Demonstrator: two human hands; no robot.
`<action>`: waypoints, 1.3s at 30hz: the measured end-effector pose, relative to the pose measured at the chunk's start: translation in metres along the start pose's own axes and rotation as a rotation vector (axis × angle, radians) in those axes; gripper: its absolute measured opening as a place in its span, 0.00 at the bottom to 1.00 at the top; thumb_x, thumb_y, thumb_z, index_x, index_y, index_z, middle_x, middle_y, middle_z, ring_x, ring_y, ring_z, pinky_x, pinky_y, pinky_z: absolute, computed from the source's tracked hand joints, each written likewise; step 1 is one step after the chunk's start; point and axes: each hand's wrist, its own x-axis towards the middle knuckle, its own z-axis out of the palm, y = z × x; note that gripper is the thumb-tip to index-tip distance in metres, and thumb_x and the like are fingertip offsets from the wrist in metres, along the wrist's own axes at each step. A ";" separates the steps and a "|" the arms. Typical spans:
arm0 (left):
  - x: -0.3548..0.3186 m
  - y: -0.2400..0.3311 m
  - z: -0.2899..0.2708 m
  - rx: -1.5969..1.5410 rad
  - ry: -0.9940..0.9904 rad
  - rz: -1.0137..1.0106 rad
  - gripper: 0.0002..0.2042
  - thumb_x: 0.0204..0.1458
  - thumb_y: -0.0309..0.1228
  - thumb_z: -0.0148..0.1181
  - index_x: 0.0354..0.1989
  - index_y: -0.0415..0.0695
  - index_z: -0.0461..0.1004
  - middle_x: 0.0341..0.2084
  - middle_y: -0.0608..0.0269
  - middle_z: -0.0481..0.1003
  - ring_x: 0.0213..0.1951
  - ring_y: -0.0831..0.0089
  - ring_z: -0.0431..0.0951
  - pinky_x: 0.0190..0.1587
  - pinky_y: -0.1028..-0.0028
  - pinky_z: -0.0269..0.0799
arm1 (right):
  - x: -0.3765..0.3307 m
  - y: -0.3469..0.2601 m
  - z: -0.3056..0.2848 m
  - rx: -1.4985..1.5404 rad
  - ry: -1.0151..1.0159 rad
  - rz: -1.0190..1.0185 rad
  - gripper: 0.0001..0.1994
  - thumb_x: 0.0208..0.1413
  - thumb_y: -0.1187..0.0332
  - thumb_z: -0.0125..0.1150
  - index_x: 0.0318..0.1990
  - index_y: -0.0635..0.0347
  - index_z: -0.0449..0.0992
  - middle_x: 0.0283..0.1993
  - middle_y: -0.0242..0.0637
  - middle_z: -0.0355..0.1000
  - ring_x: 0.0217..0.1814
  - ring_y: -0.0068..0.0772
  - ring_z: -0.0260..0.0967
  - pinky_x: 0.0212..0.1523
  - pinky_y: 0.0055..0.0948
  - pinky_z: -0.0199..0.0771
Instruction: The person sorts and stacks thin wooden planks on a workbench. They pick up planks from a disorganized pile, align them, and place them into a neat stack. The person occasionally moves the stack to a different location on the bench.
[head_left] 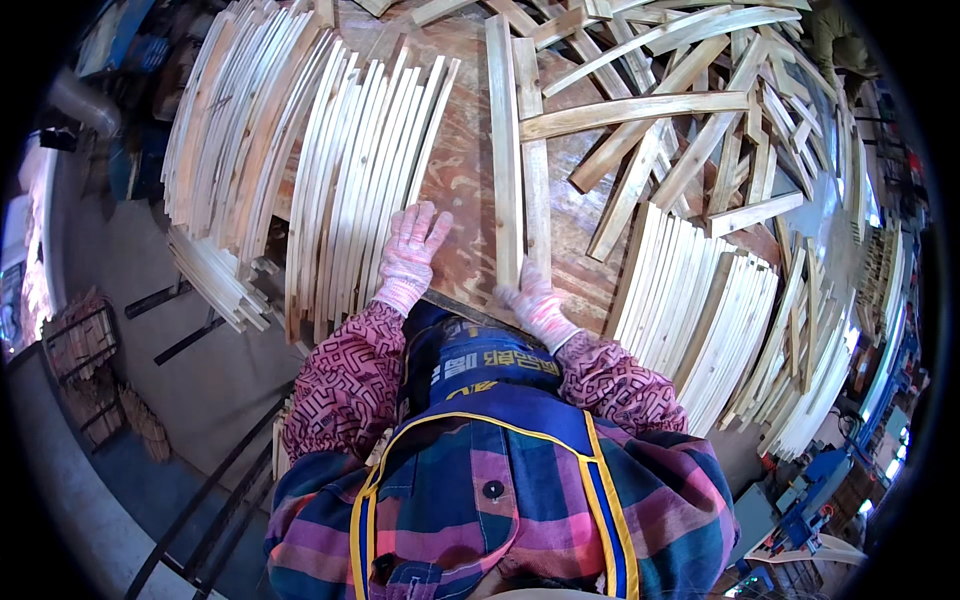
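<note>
Loose wood strips (690, 130) piled at desk's far right, blue machine (815, 480) on floor, wire baskets (80, 340) left.

Pale matt wood slats (520, 150); reddish plywood benchtop (465, 180); knitted cloth gloves, left hand (410, 255)

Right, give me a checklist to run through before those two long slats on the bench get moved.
1. Right hand on the near ends of the two long slats: ok.
2. Slats lying side by side, flat on the bench: ok.
3. Left hand flat beside the stack of curved slats: ok.
4. Both hands gloved: ok.
5. Far slat ends free of the loose pile: cannot tell.
</note>
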 end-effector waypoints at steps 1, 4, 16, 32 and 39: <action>-0.001 -0.001 -0.001 -0.057 0.009 -0.047 0.35 0.53 0.22 0.49 0.71 0.59 0.53 0.69 0.57 0.55 0.69 0.57 0.54 0.68 0.59 0.55 | -0.004 -0.006 0.008 0.061 -0.105 0.177 0.33 0.52 0.69 0.61 0.65 0.61 0.56 0.42 0.47 0.75 0.42 0.49 0.75 0.45 0.39 0.75; 0.004 0.004 -0.013 -0.130 -0.003 -0.210 0.35 0.51 0.22 0.52 0.71 0.57 0.54 0.68 0.55 0.55 0.68 0.54 0.56 0.66 0.59 0.60 | -0.005 -0.056 0.019 -0.019 -0.341 0.347 0.42 0.50 0.64 0.62 0.70 0.62 0.47 0.47 0.56 0.74 0.49 0.56 0.74 0.51 0.44 0.73; 0.027 0.053 -0.026 -0.076 -0.268 -0.360 0.37 0.54 0.43 0.57 0.72 0.49 0.51 0.71 0.45 0.48 0.71 0.45 0.48 0.71 0.57 0.48 | 0.161 0.004 -0.065 0.395 0.534 0.540 0.21 0.54 0.54 0.59 0.40 0.69 0.74 0.28 0.48 0.77 0.33 0.44 0.78 0.34 0.41 0.76; 0.021 0.015 -0.037 0.056 -0.168 -0.322 0.36 0.46 0.34 0.57 0.69 0.46 0.57 0.68 0.44 0.52 0.69 0.46 0.50 0.72 0.51 0.40 | -0.243 0.147 -0.407 -0.099 0.830 0.785 0.25 0.55 0.57 0.62 0.59 0.57 0.72 0.47 0.39 0.76 0.43 0.32 0.74 0.43 0.27 0.75; -0.010 -0.011 0.012 0.188 0.061 -0.133 0.34 0.52 0.27 0.47 0.71 0.46 0.51 0.71 0.51 0.49 0.72 0.49 0.45 0.72 0.51 0.43 | -0.085 0.130 -0.361 0.130 1.115 0.277 0.23 0.61 0.59 0.55 0.62 0.60 0.69 0.53 0.42 0.75 0.53 0.34 0.73 0.52 0.33 0.74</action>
